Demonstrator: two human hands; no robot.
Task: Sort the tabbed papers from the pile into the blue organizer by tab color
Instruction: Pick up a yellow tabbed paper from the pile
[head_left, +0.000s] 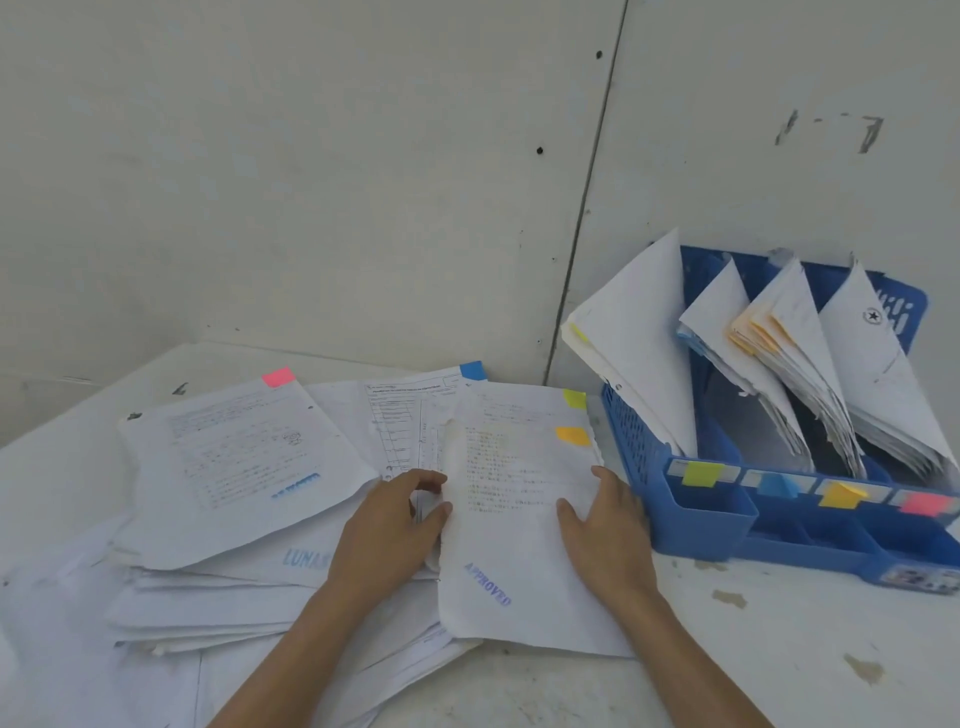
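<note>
Orange-tabbed paper (511, 551) lay atop pile (218, 603), left of blue organizer (711, 519). Left hand (389, 530) curled, pinching paper's left edge. Right hand (610, 530) spread over right edge, thumb on top; grasp unclear.

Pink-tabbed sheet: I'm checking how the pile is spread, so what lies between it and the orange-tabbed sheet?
In the head view, a blue-tabbed form lies between the pink-tabbed sheet and the orange-tabbed sheet, with the left hand at its near end.
</note>
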